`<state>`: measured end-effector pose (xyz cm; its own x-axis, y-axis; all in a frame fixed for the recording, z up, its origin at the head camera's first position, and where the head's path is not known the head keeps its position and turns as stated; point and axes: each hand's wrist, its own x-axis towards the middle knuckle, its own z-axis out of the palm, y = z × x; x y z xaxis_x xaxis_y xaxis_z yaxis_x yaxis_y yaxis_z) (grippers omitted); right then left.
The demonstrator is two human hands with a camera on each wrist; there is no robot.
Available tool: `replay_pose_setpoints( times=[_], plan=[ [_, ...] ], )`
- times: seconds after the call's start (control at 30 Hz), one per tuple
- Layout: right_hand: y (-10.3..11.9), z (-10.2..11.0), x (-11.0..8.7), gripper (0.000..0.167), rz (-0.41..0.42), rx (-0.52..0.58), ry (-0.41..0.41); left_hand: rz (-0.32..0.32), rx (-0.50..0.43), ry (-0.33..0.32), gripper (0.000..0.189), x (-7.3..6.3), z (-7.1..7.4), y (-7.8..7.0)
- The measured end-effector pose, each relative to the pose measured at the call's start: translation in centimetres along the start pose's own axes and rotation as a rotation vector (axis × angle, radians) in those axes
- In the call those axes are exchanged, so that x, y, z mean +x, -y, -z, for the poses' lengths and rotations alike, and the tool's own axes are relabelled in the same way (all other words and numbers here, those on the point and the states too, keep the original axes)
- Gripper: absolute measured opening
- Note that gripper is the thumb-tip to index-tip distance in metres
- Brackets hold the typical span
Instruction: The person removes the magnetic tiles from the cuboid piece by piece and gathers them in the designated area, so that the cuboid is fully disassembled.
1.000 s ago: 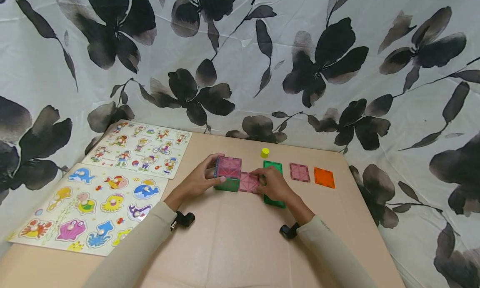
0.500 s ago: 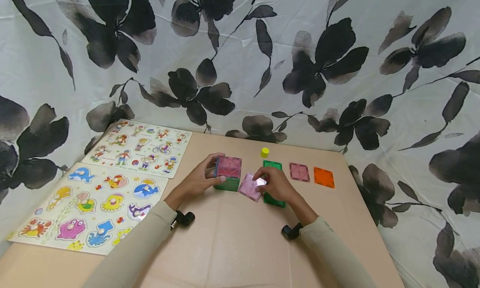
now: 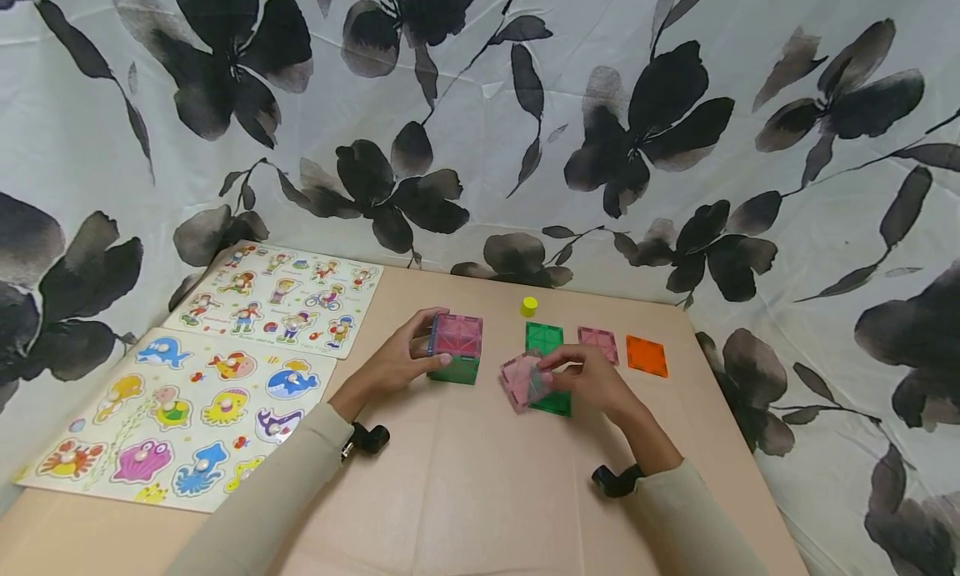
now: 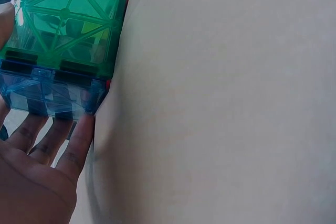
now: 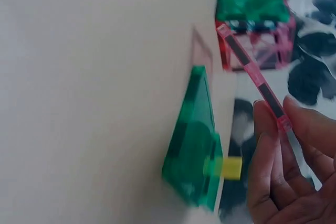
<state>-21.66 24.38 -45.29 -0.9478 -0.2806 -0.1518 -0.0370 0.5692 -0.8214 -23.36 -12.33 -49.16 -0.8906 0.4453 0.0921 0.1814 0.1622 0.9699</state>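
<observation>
My left hand grips a small box of magnetic tiles, thumb at its near side and fingers behind its left side. The box has a pink top and a green near face; the left wrist view shows its blue side against my fingertips. To its right, my right hand pinches a pink magnetic tile by one edge. That tile is raised and tilted, apart from the box, and overlaps the green tiles in the head view. In the right wrist view the pink tile appears edge-on between thumb and fingers.
Another pink tile and an orange tile lie to the right on the table. A yellow cylinder stands behind the green tiles. Two picture puzzle boards cover the left side. A floral cloth hangs behind the table.
My right hand has pulled the pink tile away from the box's right side, lifting and tilting it as it moved right and towards me. The left hand stays on the box.
</observation>
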Motion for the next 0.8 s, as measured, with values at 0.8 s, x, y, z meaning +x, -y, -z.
replay_pose_setpoints(
  times=[0.8],
  plan=[
    [-7.5, 6.1, -6.9, 0.028, -0.190, 0.079, -0.255, -0.018, 0.008, -0.010, 0.081, 0.3, -0.1, 0.0]
  ],
)
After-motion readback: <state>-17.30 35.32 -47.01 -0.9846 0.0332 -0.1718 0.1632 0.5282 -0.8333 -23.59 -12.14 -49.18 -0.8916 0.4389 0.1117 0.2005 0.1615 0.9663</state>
